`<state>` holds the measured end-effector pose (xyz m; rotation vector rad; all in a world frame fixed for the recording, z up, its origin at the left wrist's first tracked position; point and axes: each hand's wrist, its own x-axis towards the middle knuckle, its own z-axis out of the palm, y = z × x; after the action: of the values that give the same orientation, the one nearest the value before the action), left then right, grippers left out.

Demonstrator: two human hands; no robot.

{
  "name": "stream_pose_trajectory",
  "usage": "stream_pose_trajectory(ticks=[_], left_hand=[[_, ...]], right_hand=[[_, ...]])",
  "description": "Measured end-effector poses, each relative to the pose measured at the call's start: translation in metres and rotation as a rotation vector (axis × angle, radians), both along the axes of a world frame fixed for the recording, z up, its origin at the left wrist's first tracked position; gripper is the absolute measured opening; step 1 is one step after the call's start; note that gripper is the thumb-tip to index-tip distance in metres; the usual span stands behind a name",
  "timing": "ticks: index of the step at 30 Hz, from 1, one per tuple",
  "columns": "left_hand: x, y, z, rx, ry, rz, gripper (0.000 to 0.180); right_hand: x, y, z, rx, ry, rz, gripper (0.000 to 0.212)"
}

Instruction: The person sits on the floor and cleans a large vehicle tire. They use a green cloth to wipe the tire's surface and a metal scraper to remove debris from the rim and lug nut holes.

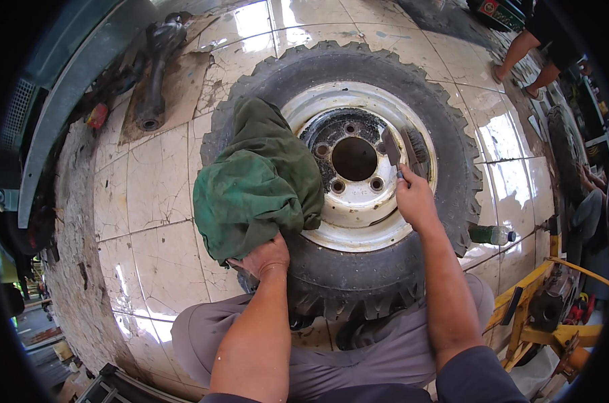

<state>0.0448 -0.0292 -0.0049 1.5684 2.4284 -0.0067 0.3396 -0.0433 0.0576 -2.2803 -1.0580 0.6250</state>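
Observation:
A large black tyre (298,70) with chunky tread lies flat on the floor before me, around a dirty white wheel rim (358,232). In my right hand (415,200) is a putty knife (390,148), its blade over the right part of the wheel's hub face. A dark-bristled brush (414,144) rests against the rim just right of the blade. At the tyre's left side, my left hand (264,258) grips the lower edge of a bunched green cloth (257,181). The cloth covers part of the tyre and rim, and hides some of my left fingers.
A metal shaft part (155,94) lies on cardboard at the far left. Right of the tyre are a green plastic bottle (489,234) on its side and a yellow metal frame (519,295). Another person's legs (523,57) stand at the far right. Wet patches shine on the tiles.

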Motion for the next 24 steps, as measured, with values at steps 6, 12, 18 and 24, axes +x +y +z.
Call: stream_pose_trajectory(ticks=[6, 12, 18, 24], left_hand=[[-0.003, 0.0, -0.007, 0.003, 0.017, 0.004, 0.074], [0.0, -0.004, -0.012, 0.253, 0.061, -0.026, 0.067], [0.0, -0.004, -0.011, 0.242, 0.075, -0.016, 0.069], [0.004, -0.005, -0.003, 0.19, 0.05, 0.02, 0.07]], right_hand=[[-0.005, 0.0, 0.009, 0.051, -0.017, 0.001, 0.043], [-0.006, -0.002, 0.012, 0.008, 0.039, -0.024, 0.044], [-0.002, -0.004, 0.006, 0.022, 0.045, 0.003, 0.043], [-0.005, -0.001, 0.018, -0.096, 0.145, -0.053, 0.043]])
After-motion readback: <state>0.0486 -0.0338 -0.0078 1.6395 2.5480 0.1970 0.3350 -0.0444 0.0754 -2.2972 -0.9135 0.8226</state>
